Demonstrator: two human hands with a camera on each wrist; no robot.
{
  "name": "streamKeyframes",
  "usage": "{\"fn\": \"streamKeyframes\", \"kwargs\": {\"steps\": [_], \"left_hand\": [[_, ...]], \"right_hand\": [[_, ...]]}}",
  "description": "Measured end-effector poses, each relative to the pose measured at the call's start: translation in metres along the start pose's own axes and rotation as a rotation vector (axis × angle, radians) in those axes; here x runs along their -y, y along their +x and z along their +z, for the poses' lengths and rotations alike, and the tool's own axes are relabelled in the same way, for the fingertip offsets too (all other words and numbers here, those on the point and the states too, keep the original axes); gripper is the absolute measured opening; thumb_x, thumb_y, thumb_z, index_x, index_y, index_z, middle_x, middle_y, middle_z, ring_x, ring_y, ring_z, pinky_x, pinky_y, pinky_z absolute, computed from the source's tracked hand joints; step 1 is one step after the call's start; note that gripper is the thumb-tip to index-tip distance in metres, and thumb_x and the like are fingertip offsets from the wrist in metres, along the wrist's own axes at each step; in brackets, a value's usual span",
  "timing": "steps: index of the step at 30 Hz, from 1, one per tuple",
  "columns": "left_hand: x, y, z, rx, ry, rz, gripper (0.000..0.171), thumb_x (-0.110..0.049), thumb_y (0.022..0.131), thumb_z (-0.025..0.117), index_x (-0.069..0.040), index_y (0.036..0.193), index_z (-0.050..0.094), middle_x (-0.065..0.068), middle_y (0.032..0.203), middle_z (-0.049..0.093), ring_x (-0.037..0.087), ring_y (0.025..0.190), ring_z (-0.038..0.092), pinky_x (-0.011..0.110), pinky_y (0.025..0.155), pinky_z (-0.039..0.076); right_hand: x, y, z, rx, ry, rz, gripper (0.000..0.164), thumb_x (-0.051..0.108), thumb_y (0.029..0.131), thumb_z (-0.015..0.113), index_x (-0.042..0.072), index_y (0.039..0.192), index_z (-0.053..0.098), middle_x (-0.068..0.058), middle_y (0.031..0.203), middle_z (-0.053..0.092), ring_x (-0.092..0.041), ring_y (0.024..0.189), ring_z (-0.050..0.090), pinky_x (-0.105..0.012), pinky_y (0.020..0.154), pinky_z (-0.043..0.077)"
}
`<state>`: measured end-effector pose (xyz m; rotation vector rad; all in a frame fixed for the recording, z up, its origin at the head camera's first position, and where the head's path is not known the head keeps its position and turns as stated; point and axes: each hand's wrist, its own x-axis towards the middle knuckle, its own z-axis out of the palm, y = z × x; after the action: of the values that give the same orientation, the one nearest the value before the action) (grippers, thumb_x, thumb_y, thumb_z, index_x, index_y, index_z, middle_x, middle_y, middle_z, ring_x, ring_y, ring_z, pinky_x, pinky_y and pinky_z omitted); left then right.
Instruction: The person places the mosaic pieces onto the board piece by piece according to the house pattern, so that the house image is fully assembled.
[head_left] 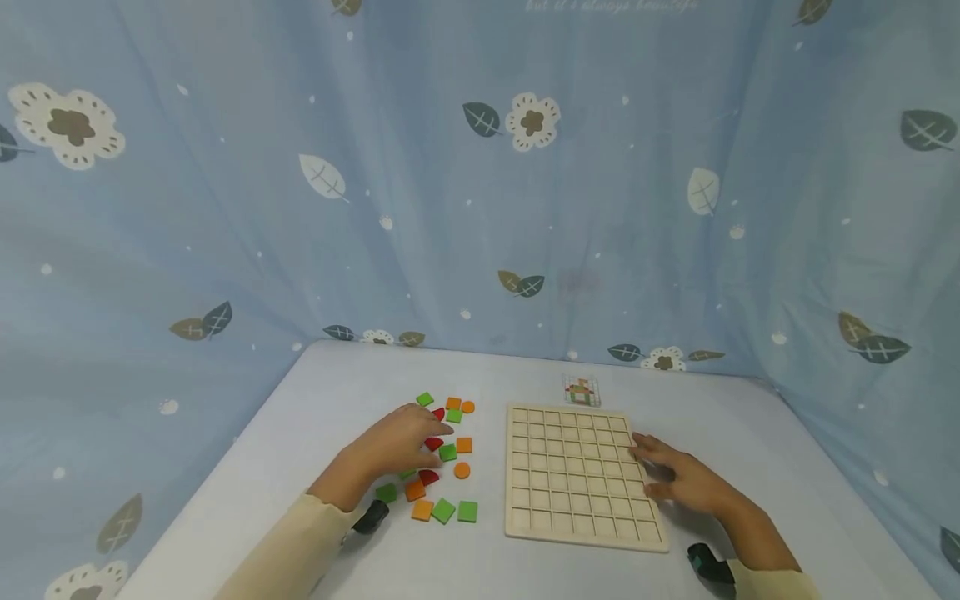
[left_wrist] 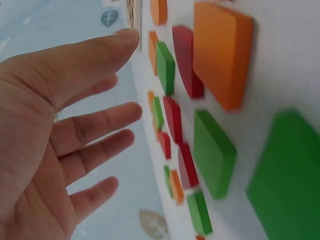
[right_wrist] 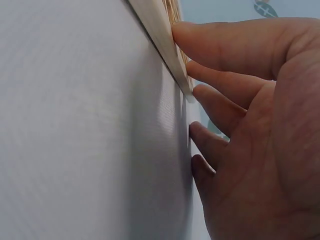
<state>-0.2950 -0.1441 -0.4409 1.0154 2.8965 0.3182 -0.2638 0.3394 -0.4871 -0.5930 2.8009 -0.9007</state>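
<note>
My left hand (head_left: 401,440) hovers over a scatter of coloured tiles, its fingers spread and holding nothing. In the left wrist view these include an orange square tile (left_wrist: 217,52), a green tile (left_wrist: 212,152) and a red tile (left_wrist: 173,119), all apart from the fingers. A wooden grid board (head_left: 573,475) lies flat to the right of the tiles, its cells bare. My right hand (head_left: 682,479) is at the board's right edge. Its thumb and fingertips touch the board's side (right_wrist: 162,40) in the right wrist view, with the fingers extended.
Behind the board lies a small pattern card (head_left: 581,390) with a coloured figure on a grid. Orange discs (head_left: 462,471) lie among the tiles. A white cloth (head_left: 465,567) covers the table, and a blue patterned curtain (head_left: 420,208) hangs behind and along the sides.
</note>
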Motion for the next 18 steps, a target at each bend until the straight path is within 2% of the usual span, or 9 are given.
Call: {"fn": "streamKeyframes", "kwargs": {"steps": [3,8,12,14,18], "left_hand": [[-0.005,0.006,0.003,0.02,-0.011,-0.005,0.041,-0.035,0.081,0.079,-0.018,0.118,0.072,-0.008,0.111,0.068,0.016,0.107,0.056,0.04,0.098,0.043],[-0.015,0.015,0.01,0.042,0.037,0.072,0.034,-0.037,0.081,0.079,-0.02,0.11,0.075,-0.012,0.098,0.067,0.011,0.092,0.057,0.031,0.086,0.047],[-0.018,0.02,0.015,0.069,0.103,0.095,0.035,-0.04,0.079,0.08,-0.024,0.11,0.075,-0.015,0.091,0.063,0.006,0.085,0.053,0.027,0.079,0.046],[-0.019,0.021,0.016,0.073,0.125,0.101,0.036,-0.04,0.079,0.08,-0.024,0.111,0.075,-0.016,0.093,0.063,0.005,0.085,0.053,0.026,0.08,0.046],[-0.023,0.023,0.018,0.081,0.126,0.129,0.031,-0.039,0.078,0.081,-0.025,0.104,0.076,-0.017,0.087,0.06,0.005,0.081,0.05,0.025,0.075,0.045]], "right_hand": [[-0.003,0.002,0.001,0.002,-0.004,0.016,0.074,0.04,0.079,0.075,-0.001,0.137,0.053,-0.022,0.152,0.031,-0.051,0.138,0.018,-0.072,0.101,0.017],[-0.008,0.0,0.001,-0.013,0.037,0.013,0.075,0.038,0.078,0.077,0.001,0.138,0.052,-0.02,0.153,0.031,-0.051,0.139,0.016,-0.073,0.101,0.013],[-0.011,-0.001,0.004,-0.012,0.109,-0.009,0.075,0.036,0.079,0.078,0.001,0.14,0.05,-0.021,0.153,0.029,-0.051,0.139,0.012,-0.073,0.101,0.01],[-0.013,-0.001,0.005,-0.01,0.125,-0.015,0.075,0.035,0.08,0.078,0.003,0.141,0.05,-0.021,0.154,0.028,-0.051,0.14,0.011,-0.073,0.101,0.01],[-0.015,-0.002,0.005,-0.017,0.124,0.011,0.076,0.036,0.078,0.078,0.005,0.141,0.051,-0.02,0.154,0.029,-0.05,0.14,0.012,-0.072,0.102,0.01]]}}
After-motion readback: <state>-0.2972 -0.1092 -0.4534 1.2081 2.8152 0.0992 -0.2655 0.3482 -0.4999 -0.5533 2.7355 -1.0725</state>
